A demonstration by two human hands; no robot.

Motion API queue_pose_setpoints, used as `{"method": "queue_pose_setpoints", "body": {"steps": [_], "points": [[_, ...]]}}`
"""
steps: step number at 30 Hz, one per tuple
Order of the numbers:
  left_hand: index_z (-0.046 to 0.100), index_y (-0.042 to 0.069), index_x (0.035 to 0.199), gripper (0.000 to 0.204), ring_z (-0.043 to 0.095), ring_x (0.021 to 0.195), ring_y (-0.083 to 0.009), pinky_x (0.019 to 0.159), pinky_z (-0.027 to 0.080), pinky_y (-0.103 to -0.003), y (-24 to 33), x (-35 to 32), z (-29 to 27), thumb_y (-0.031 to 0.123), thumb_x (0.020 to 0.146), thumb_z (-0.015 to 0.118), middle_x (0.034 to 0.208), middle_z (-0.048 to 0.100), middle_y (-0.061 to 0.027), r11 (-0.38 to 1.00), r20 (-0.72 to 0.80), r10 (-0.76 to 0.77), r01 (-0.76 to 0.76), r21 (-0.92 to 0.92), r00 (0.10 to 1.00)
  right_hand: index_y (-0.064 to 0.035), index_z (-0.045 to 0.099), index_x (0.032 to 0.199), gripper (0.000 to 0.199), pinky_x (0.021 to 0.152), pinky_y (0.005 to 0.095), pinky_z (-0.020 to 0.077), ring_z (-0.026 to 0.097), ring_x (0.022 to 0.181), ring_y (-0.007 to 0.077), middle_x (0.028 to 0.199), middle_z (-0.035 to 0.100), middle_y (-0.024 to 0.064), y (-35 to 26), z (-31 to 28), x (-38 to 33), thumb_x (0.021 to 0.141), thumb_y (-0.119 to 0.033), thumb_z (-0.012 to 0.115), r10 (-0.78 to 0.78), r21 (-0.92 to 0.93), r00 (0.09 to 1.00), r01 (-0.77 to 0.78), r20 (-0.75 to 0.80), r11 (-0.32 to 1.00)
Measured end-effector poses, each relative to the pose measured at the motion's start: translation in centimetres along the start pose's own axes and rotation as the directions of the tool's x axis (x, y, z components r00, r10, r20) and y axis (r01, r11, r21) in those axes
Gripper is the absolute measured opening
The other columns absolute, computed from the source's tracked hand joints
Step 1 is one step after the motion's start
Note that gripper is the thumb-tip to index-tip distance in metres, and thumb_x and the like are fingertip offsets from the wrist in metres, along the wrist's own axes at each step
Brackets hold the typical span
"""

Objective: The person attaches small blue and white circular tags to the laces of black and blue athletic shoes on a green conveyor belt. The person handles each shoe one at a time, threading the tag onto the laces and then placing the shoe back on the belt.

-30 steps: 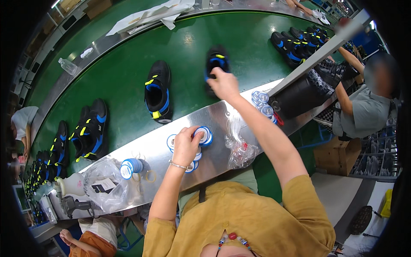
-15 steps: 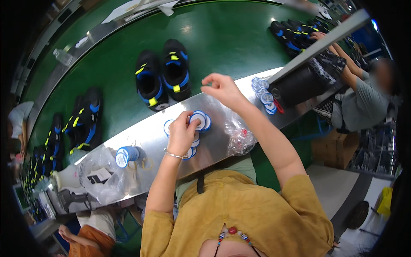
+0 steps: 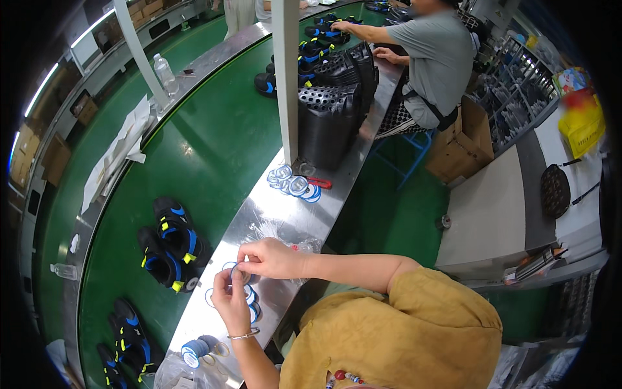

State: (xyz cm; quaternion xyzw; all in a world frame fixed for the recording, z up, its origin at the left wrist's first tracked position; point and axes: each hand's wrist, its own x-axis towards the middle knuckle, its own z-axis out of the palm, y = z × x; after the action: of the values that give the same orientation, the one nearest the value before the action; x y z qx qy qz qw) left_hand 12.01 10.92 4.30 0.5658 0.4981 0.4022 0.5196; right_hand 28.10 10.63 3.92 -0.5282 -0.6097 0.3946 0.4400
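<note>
My left hand (image 3: 231,299) and my right hand (image 3: 271,259) meet above the metal ledge (image 3: 223,249). Both are closed, their thumbs and fingertips pinching a round blue-rimmed disc (image 3: 235,270), partly hidden by the fingers. More flat white discs with blue rims (image 3: 251,295) lie loose just under and beside my hands. Nearer me on the ledge, left of my left wrist, a blue stack of discs (image 3: 194,353) lies on its side. A clear plastic bag (image 3: 308,245) with something red lies beyond my right wrist.
Black-and-blue shoes (image 3: 175,227) stand on the green belt to the left. Farther along the ledge are another pile of discs (image 3: 295,185), a red cutter (image 3: 320,183), a grey post (image 3: 285,84) and a black bin (image 3: 324,133). A co-worker (image 3: 434,58) sits beyond.
The view has swung to the right. My right hand, raised apart over the belt before, has come down to my left hand; both now grip one disc.
</note>
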Motion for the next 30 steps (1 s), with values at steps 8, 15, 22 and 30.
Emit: {"method": "queue_pose_setpoints", "body": {"steps": [8,15,22,30], "points": [[0.064,-0.001,0.097,0.014,0.054,0.063,-0.0049,0.048,0.039,-0.017,-0.9,-0.8,1.4,0.012,0.091,0.06,0.082,0.064,-0.0024,0.99,-0.124,-0.018,0.001,-0.14,0.992,-0.0016,0.058,0.089,0.018,0.055,0.0368,0.0449,0.061,0.063,0.0281,0.07,0.061,0.0132,0.6,0.1,-1.4,0.085,-0.019,0.062,-0.089,-0.174,0.993,0.075,-0.073,0.982],[0.06,0.0,0.091,0.01,0.053,0.069,-0.0054,0.058,0.041,-0.017,-1.2,0.8,3.1,0.009,0.092,0.058,0.08,0.06,-0.001,0.982,-0.209,0.153,-0.172,-0.078,0.966,-0.003,0.053,0.081,0.012,0.058,0.0404,0.048,0.06,0.064,0.0319,0.068,0.058,0.0132,0.3,0.2,-1.4,0.082,-0.013,0.059,-0.367,-0.391,0.916,0.282,-0.163,0.876],[0.059,-0.002,0.089,0.007,0.051,0.066,-0.0085,0.059,0.042,-0.022,0.1,0.5,3.8,0.005,0.089,0.06,0.081,0.057,-0.004,0.909,-0.222,0.38,-0.318,0.27,0.898,-0.004,0.055,0.074,0.01,0.054,0.0393,0.0472,0.06,0.061,0.0309,0.068,0.059,0.0109,-0.7,-0.1,-1.0,0.081,-0.011,0.059,-0.324,-0.369,0.932,0.246,-0.165,0.896],[0.06,-0.002,0.091,0.006,0.051,0.063,-0.0172,0.058,0.043,-0.028,-0.6,0.3,3.3,0.001,0.085,0.06,0.078,0.056,-0.0093,0.915,-0.216,0.355,-0.291,0.281,0.91,-0.0033,0.059,0.075,0.008,0.052,0.037,0.0454,0.059,0.059,0.0307,0.067,0.059,0.0135,-0.6,0.0,-0.2,0.08,-0.009,0.06,-0.186,-0.239,0.972,0.148,-0.146,0.96]]}}
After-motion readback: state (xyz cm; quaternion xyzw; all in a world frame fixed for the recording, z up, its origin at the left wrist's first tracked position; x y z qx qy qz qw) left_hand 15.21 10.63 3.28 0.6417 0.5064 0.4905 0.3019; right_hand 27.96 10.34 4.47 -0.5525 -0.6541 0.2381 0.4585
